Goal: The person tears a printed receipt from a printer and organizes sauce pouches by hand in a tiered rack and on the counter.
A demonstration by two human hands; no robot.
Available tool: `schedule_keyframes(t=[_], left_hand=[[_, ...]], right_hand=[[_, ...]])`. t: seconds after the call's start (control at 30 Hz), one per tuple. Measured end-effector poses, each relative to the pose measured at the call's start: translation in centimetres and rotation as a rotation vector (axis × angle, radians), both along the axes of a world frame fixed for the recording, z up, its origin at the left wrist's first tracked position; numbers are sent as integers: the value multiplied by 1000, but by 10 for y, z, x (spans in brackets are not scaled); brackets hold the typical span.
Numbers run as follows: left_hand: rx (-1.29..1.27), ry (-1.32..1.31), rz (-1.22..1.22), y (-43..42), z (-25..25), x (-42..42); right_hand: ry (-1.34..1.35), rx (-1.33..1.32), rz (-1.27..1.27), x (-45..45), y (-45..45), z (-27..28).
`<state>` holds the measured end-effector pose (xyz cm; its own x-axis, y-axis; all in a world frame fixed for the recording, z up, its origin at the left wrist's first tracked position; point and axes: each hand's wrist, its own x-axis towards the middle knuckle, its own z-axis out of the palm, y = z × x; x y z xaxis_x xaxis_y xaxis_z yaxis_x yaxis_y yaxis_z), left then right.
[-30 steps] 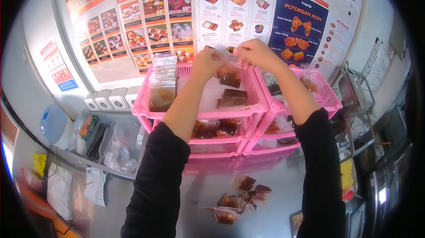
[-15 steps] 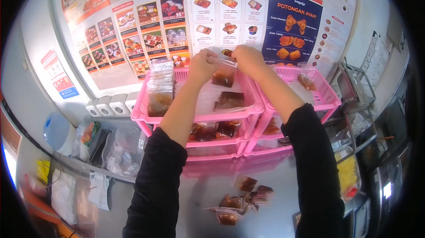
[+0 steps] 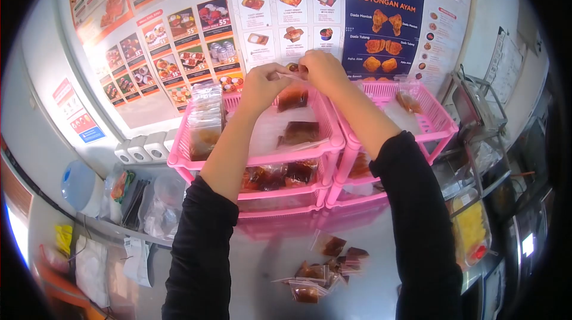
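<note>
Above the top tier of a pink basket rack [image 3: 262, 158], my left hand [image 3: 264, 86] pinches the upper left edge of a small clear bag of dark sauce [image 3: 292, 98]. My right hand [image 3: 322, 71] is closed on the same bag's upper right edge. The bag hangs upright between them. Below it in the basket lies another dark sauce bag [image 3: 299, 133]. A row of upright packed sachets [image 3: 205, 126] fills the basket's left side. More dark bags [image 3: 277, 177] show in the tier underneath.
Several sauce bags [image 3: 328, 269] lie in a pile on the metal counter [image 3: 262, 266]. A second pink rack [image 3: 438, 132] adjoins on the right. A grey tray [image 3: 158, 233] with plastic items is at left, a yellow-filled container [image 3: 471, 224] at right. Posters cover the wall.
The view has shifted, so the racks and posters sit further left. My hands have stayed on the bag's top edge, the fingers changing position slightly.
</note>
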<state>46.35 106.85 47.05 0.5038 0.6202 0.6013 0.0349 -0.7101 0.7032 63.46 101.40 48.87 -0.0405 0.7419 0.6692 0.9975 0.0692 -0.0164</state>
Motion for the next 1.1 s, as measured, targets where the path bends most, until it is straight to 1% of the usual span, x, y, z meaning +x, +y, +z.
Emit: schedule_keyframes(t=[0.03,0.13,0.23,0.3,0.4,0.5,0.53,0.6,0.63,0.7,0.73,0.83,0.9,1.0,1.1], left_hand=[[-26,-10,-45,2,-2,1],[-147,20,-52,5,-2,1],[-266,170,-1,0,-5,2],[-271,151,-30,9,-10,5],[-305,135,-21,12,-14,6],[-397,104,-12,6,-10,5],[-436,89,-12,6,-9,4],[-430,92,-21,7,-9,3],[-428,95,-28,8,-9,4],[-411,97,5,9,-9,4],[-399,96,23,10,-9,5],[3,174,248,17,-22,2],[12,199,271,19,-22,1],[68,175,282,11,-17,1],[166,146,303,2,-12,0]], right_hand=[[23,-1,36,2,1,0],[118,1,124,9,6,-2],[225,9,163,8,6,0],[264,13,176,8,4,1],[189,-53,132,7,3,5],[78,96,118,-1,-5,10],[74,67,133,-8,-14,16],[66,6,160,-17,-31,24],[-8,-24,93,-16,-28,21],[-155,-80,-43,-13,-20,13],[-163,-59,-52,-12,-18,11],[-177,-4,-48,-15,-16,8],[-180,10,-10,-16,-18,8],[-187,-74,-38,-19,-23,11],[-157,-74,-96,-18,-19,10]])
